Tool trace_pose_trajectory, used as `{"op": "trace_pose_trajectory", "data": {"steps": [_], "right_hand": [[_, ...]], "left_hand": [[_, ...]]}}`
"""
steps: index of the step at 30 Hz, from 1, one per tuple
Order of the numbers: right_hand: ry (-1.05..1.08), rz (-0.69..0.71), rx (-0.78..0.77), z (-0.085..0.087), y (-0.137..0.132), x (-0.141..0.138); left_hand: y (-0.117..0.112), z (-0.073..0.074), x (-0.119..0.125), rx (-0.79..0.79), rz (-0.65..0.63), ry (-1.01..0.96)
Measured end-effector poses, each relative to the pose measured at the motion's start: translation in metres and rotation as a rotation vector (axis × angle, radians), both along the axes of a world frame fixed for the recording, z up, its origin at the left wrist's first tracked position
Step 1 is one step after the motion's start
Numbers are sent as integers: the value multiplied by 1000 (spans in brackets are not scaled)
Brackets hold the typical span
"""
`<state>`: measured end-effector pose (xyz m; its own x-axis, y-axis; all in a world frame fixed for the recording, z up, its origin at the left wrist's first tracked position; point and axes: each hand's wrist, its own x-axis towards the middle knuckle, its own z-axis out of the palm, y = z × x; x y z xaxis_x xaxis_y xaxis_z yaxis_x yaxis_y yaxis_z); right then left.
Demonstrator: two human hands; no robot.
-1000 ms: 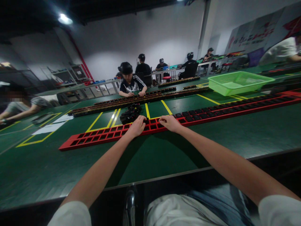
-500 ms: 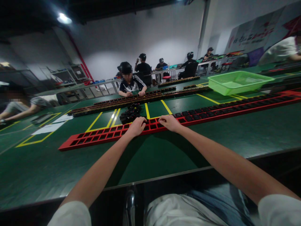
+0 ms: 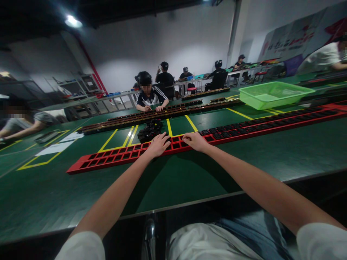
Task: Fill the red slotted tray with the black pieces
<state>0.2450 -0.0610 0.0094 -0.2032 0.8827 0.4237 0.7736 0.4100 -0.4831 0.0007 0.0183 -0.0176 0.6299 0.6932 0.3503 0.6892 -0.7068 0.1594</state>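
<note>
A long red slotted tray [image 3: 108, 157] runs across the green table, its right part filled with black pieces and its left slots bare. My left hand [image 3: 157, 144] lies on the tray with fingers stretched flat, tips beside a pile of small black parts [image 3: 150, 130] just behind it. My right hand [image 3: 195, 141] rests on the tray a little to the right, fingers bent down together onto a slot; what they press or hold is hidden.
A light green basket [image 3: 273, 94] stands at the back right. More long trays [image 3: 151, 115] lie across the far side, where a person [image 3: 149, 95] works facing me. Other people sit at the left, the right and at tables behind. White sheets [image 3: 58, 146] lie left.
My left hand's fingers have gone from curled to stretched out over the tray. The right hand has hardly moved.
</note>
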Motion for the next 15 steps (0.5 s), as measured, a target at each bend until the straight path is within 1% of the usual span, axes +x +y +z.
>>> {"op": "trace_pose_trajectory", "data": {"steps": [6, 11, 13, 15], "right_hand": [[-6, 1, 11, -3, 3, 1], [10, -2, 10, -4, 3, 1], [10, -6, 10, -4, 3, 1], [11, -14, 11, -4, 2, 1]], "left_hand": [[-11, 11, 2, -83, 93, 120], [-16, 15, 4, -95, 246, 137], [-16, 14, 5, -102, 266, 139], [-16, 14, 5, -113, 247, 146]]}}
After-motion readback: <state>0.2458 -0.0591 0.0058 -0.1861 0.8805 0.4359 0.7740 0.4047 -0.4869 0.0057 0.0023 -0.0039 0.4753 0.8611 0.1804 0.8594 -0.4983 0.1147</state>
